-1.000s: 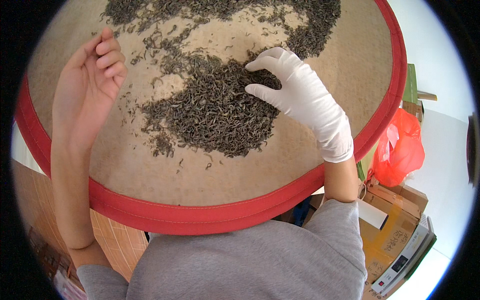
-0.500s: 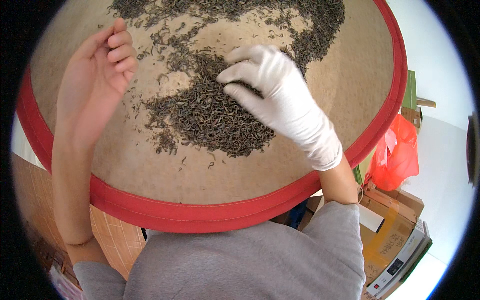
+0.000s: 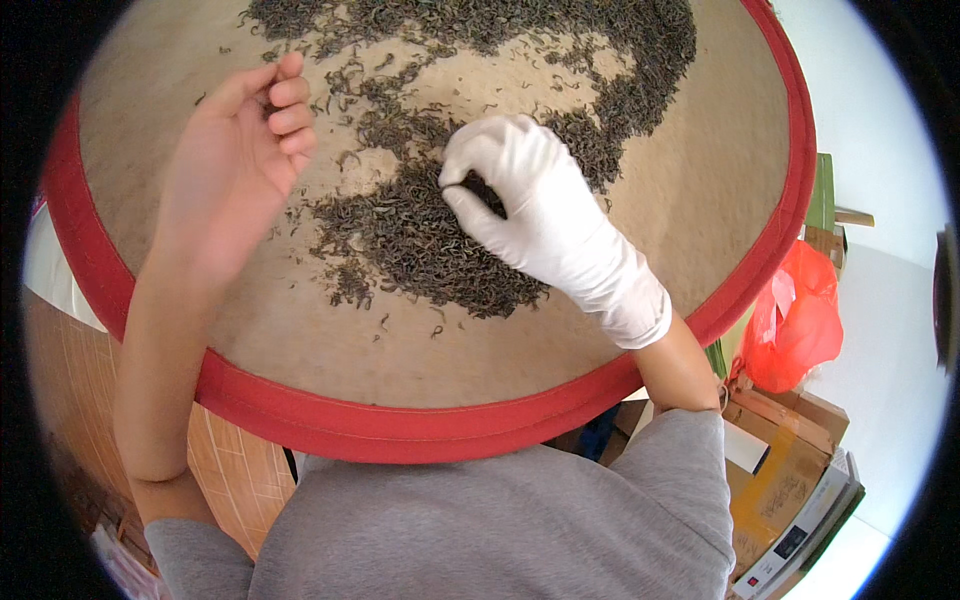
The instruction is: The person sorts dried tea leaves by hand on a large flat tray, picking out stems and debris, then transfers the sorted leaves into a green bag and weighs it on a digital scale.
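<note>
- The right hand (image 3: 540, 195), in a white glove, hangs low over the near heap of dark, curled leaves (image 3: 430, 250); thumb and forefinger form a narrow ring, tips nearly meeting, and whether a leaf is pinched there I cannot tell.
- That heap lies beneath the right hand and spreads to its left and nearer the body.
- Beyond the right hand, a broad band of leaves (image 3: 640, 80) curves across.
- The left hand (image 3: 240, 145) is bare, raised left of the heap, fingers loosely curled inward; whether it holds anything I cannot tell.
- Under both hands sits a wide round tray with a red cloth rim (image 3: 400, 420).
- Well right of the gloved hand are a red plastic bag (image 3: 800, 320) and a cardboard box (image 3: 785, 475).
</note>
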`<state>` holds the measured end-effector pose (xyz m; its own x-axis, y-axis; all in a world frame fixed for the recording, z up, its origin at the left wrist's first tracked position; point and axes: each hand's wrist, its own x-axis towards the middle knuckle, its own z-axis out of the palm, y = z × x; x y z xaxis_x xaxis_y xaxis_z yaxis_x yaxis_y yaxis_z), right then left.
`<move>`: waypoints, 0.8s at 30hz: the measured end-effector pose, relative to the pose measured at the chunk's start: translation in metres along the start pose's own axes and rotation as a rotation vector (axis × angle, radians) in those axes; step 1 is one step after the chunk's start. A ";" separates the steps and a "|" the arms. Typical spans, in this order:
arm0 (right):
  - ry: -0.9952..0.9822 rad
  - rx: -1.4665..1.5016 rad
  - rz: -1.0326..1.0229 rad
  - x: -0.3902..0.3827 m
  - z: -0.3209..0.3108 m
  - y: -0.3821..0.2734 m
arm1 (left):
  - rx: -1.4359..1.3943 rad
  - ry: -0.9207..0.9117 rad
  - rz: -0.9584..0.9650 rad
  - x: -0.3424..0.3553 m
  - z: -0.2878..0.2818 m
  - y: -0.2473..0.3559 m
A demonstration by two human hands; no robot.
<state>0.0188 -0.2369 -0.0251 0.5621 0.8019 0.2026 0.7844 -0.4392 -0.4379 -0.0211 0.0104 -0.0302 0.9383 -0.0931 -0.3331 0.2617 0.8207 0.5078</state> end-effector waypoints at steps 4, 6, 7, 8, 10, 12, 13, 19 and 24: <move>0.195 0.029 0.036 0.000 -0.007 0.003 | 0.019 0.057 -0.041 -0.001 0.004 -0.005; 0.166 0.052 0.075 -0.001 -0.010 0.004 | 0.048 0.039 -0.077 -0.001 0.002 -0.010; 0.165 0.063 0.080 0.000 -0.011 0.003 | 0.078 0.022 -0.102 -0.001 0.002 -0.013; 0.143 0.093 0.120 0.000 -0.012 0.002 | 0.109 0.006 -0.128 -0.001 0.001 -0.016; 0.100 0.151 0.203 -0.002 -0.014 -0.004 | 0.167 -0.038 -0.238 -0.002 0.001 -0.025; 0.102 0.312 0.316 -0.004 -0.015 -0.011 | 0.227 -0.042 -0.340 -0.004 0.008 -0.034; 0.107 0.391 0.370 -0.004 -0.016 -0.015 | 0.261 -0.024 -0.384 -0.007 0.015 -0.039; 0.098 0.121 0.019 0.002 -0.003 -0.025 | 0.261 -0.030 -0.543 -0.013 0.017 -0.053; 0.201 0.086 0.173 0.000 -0.026 -0.012 | 0.294 0.058 -0.508 -0.014 0.017 -0.050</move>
<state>0.0163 -0.2418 0.0036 0.7334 0.6175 0.2842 0.6517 -0.5197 -0.5524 -0.0432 -0.0394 -0.0376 0.6672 -0.3957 -0.6311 0.7346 0.4898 0.4695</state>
